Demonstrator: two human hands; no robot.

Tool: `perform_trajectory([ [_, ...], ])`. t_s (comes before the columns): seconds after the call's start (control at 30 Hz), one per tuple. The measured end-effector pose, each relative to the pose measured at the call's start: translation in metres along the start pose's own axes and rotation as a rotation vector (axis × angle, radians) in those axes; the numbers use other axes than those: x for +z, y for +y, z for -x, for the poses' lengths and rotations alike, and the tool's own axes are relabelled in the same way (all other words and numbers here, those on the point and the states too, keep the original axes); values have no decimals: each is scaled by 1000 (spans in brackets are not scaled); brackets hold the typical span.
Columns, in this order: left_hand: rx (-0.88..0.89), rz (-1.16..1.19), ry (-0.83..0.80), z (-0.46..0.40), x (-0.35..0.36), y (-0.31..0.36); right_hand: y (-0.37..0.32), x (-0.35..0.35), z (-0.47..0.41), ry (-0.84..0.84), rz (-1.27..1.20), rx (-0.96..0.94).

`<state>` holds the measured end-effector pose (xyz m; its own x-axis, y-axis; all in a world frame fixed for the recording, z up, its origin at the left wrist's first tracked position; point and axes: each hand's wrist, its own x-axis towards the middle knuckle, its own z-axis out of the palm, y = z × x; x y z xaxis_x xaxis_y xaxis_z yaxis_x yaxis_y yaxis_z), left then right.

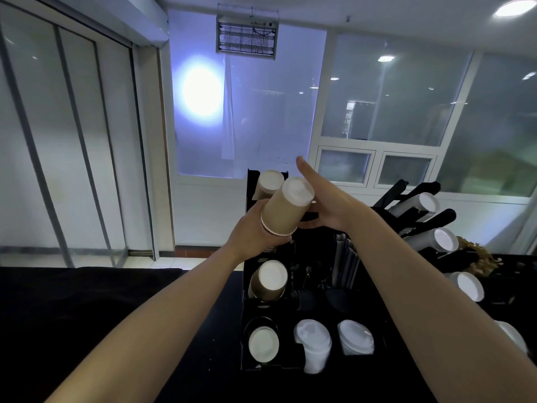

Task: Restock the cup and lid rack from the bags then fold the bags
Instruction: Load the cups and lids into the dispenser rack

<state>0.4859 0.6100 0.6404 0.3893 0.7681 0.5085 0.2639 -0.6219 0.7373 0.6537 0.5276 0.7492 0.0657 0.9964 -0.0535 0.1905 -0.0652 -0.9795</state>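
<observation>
My left hand grips a stack of brown paper cups by its rim end, bottom up and tilted, in front of the black cup and lid rack. My right hand is held beside the stack with straight fingers, the thumb under the cups near the rim. The rack's left column holds brown cup stacks at the top, in the middle and at the bottom. White lids and a second lid pile fill the lower slots. No bags are in view.
A second black rack at the right carries several white cup stacks lying on their sides. Both racks stand on a black-covered counter. Frosted windows and a sliding door lie behind.
</observation>
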Motion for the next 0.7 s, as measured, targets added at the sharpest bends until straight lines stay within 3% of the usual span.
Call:
perform_trajectory([
  [0.13,-7,4,-21,0,1,0,-1,-5,-3,13,-21,179],
  [0.5,-38,11,-40,2,-1,2,9,1,0,40,-209,216],
  [0.63,-36,10,-14,1,-4,-3,-16,-20,6,53,-516,108],
  [0.7,-43,-10,-5,0,-5,-3,-41,-28,12,103,-239,28],
])
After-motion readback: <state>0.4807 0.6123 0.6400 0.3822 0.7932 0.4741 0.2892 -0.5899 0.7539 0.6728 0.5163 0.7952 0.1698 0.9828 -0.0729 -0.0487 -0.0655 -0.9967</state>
